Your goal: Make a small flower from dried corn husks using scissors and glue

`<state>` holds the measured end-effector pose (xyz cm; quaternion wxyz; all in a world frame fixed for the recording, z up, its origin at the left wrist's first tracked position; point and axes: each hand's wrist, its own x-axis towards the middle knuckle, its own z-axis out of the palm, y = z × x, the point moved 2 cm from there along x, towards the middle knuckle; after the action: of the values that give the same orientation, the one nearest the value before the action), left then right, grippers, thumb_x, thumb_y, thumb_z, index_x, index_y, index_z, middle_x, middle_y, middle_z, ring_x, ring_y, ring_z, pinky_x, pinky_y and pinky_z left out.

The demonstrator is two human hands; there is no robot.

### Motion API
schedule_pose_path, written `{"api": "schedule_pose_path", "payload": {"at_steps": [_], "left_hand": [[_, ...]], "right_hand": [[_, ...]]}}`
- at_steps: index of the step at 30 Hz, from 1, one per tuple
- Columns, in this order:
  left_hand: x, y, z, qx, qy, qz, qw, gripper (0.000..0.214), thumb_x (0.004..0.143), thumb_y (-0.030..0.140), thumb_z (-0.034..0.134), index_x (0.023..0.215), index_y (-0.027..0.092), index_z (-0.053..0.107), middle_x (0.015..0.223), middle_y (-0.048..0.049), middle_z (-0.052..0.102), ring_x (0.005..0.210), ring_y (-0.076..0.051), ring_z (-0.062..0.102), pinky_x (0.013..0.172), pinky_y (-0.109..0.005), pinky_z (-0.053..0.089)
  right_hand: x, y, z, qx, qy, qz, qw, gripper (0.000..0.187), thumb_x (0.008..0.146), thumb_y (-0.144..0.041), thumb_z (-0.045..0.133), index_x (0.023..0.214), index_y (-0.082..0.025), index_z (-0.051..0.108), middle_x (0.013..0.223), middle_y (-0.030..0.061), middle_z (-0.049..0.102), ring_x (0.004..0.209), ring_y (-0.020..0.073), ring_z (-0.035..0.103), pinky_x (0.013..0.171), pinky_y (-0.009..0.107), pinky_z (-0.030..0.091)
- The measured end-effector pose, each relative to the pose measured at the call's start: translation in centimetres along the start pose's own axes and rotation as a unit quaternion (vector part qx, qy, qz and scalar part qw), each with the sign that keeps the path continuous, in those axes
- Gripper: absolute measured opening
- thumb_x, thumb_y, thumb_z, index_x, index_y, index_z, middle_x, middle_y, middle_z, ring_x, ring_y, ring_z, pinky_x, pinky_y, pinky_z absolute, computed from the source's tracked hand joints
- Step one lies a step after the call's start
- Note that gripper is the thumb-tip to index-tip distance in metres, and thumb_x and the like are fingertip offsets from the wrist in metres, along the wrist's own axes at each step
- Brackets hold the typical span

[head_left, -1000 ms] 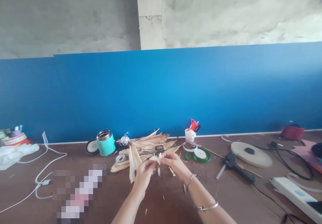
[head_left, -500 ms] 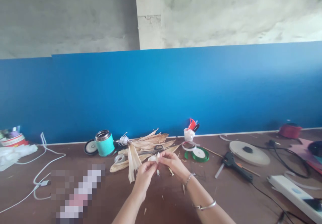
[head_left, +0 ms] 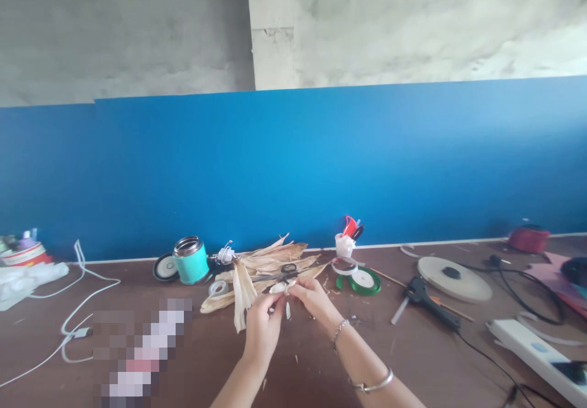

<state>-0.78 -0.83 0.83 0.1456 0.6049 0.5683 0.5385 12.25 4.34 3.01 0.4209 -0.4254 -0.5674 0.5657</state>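
On the near side of the one pile of dried husks [head_left: 270,260], two hands meet at one small pale piece [head_left: 277,288], the left hand's [head_left: 263,325] fingers and the right hand's [head_left: 316,302] fingers both pinched on it. Left of the pile stand one turquoise jar [head_left: 191,265] and one round lid [head_left: 166,267]; right of it, one white cup [head_left: 343,246], one green ribbon roll [head_left: 376,284] and, farther off, one glue gun [head_left: 433,305].
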Motion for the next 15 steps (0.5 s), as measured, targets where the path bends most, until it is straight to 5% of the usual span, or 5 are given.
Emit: {"api": "schedule_pose_path", "payload": {"at_steps": [8, 15], "left_hand": [[-0.2, 0.55, -0.21, 0.043, 0.03, 0.062, 0.997, 0.022, 0.084, 0.029, 0.049, 0.084, 0.019, 0.069, 0.082, -0.0087, 0.07, 0.078, -0.022, 0.066, 0.07, -0.032, 0.052], [0.09, 0.43, -0.35, -0.019, 0.031, -0.005, 0.999, 0.023, 0.083, 0.036, 0.05, 0.083, 0.019, 0.066, 0.086, -0.0098, 0.071, 0.08, -0.024, 0.065, 0.071, -0.033, 0.05]], "right_hand": [[-0.73, -0.63, 0.42, -0.006, 0.009, 0.014, 1.0, 0.016, 0.064, -0.026, 0.057, 0.054, -0.017, 0.05, 0.049, -0.0043, 0.049, 0.047, 0.0078, 0.041, 0.046, 0.02, 0.029], [-0.81, -0.98, -0.01, -0.036, -0.051, -0.01, 0.998, 0.012, 0.062, -0.024, 0.065, 0.066, -0.016, 0.057, 0.058, -0.0035, 0.055, 0.051, 0.0077, 0.044, 0.046, 0.019, 0.031]]}}
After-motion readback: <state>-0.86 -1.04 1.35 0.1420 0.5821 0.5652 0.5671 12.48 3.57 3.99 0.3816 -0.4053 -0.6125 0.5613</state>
